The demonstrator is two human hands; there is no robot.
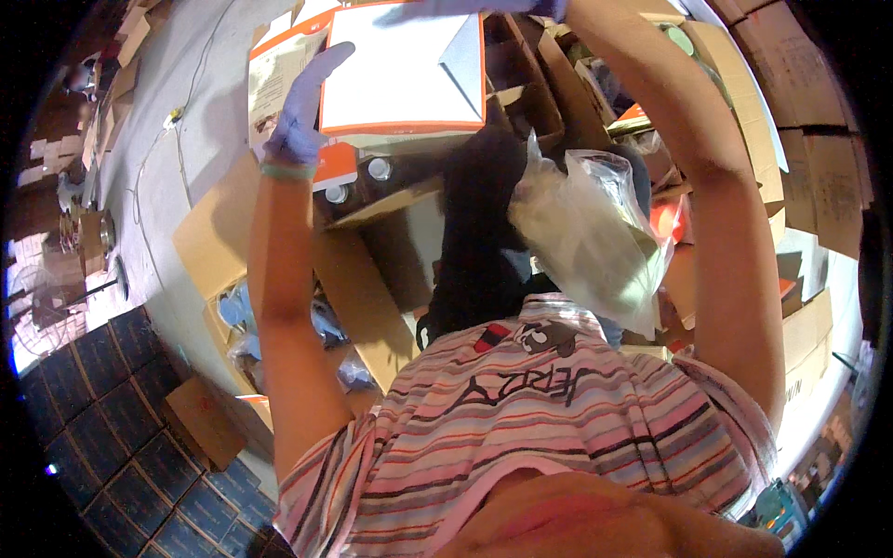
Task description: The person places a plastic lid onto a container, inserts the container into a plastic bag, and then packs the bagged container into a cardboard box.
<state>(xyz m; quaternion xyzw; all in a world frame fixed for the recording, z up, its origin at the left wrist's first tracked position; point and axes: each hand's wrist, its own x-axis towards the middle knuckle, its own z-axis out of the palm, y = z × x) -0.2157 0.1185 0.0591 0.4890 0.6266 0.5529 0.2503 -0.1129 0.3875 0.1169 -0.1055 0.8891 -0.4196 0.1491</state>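
A white flat box with orange edges [400,70] lies in front of me, its pale top face up. My left hand [299,121], in a purple glove, is at its left side. The thumb comes over the box's edge, and the other fingers are hidden. Along the box's far edge stretches my gloved right hand [488,6], its fingers extended, somewhat blurred and partly cut off by the frame. Under the box's near side are an orange-and-white box [337,167] and two round whitish caps. A clear plastic bag [586,228] with pale contents rests by my lap.
Open cardboard cartons surround me: one with blue items [237,312] at left, a divided one [526,93] ahead, another [735,74] at right. Stacked cartons [809,177] stand far right. Dark boxes [139,418] cover the lower left. A cable [181,139] crosses the floor.
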